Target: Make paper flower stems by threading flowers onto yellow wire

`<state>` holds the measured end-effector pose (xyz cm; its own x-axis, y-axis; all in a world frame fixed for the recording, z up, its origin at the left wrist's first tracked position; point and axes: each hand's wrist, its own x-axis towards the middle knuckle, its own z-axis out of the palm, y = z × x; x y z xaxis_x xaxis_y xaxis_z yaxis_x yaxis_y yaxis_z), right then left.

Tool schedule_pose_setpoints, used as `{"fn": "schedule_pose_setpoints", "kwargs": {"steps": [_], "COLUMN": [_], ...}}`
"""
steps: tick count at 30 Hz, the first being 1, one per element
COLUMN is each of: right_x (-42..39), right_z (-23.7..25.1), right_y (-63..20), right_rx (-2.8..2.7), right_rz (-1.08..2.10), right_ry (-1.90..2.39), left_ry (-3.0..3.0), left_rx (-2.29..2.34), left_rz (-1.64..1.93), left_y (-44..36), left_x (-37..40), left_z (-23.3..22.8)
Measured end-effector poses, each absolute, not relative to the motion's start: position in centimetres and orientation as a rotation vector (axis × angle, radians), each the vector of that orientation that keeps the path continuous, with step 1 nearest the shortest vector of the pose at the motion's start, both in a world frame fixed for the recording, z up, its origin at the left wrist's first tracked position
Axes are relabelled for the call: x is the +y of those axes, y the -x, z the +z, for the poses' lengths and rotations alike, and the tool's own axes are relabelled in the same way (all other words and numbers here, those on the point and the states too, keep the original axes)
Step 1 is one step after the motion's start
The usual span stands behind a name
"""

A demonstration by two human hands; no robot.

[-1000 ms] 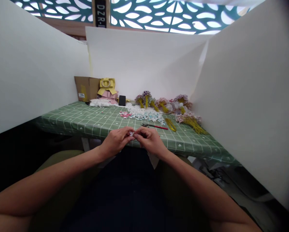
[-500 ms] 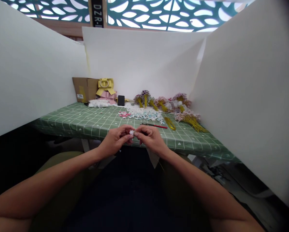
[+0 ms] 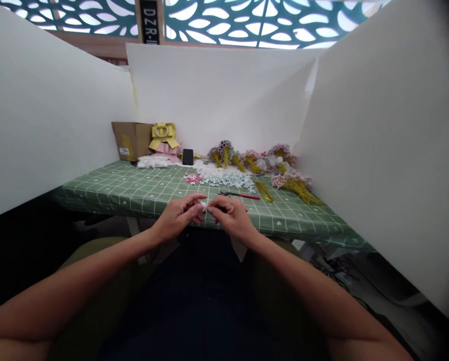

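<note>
Both of my hands meet just above the front edge of the table. My left hand [image 3: 181,214] is closed, thumb and fingers around a small white piece [image 3: 204,205] that looks like an artificial flower part; its exact shape is too small to tell. The left index finger sticks out over it. Touching close to the same white piece, my right hand [image 3: 230,215] has its thumb and index finger pinched together. What lies in that pinch is hidden. Behind the hands are red-handled pliers [image 3: 247,196] and a bundle of gold wire [image 3: 264,191].
White and pale blue petal pieces [image 3: 228,178] and pink ones [image 3: 192,178] lie on the green checked tablecloth [image 3: 149,185]. Bead-flower bunches [image 3: 292,183] are at the right. A cardboard box [image 3: 130,140], yellow bow [image 3: 163,135] and black phone [image 3: 188,156] stand at the back. White panels [image 3: 224,95] enclose the table.
My left index finger has straightened and lifted a little off the white piece. The fingers of my right hand have shifted slightly; the things on the table stay where they were.
</note>
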<state>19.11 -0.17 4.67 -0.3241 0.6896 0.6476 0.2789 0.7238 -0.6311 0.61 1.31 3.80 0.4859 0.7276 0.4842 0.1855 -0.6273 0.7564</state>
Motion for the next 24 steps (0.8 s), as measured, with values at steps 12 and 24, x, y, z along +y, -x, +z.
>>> {"fn": "schedule_pose_setpoints", "kwargs": {"steps": [12,24], "right_x": [-0.5,-0.3], "right_z": [4.6,4.4], "right_y": [-18.9,-18.9], "right_rx": [-1.903,-1.887], "right_rz": [0.468,0.431], "right_ry": [0.726,0.727], "left_ry": [-2.458,-2.105], "left_rx": [0.790,0.694], "left_rz": [1.288,1.162], "left_y": [-0.3,-0.6], "left_x": [1.4,1.6], "left_z": [3.6,3.1]}}
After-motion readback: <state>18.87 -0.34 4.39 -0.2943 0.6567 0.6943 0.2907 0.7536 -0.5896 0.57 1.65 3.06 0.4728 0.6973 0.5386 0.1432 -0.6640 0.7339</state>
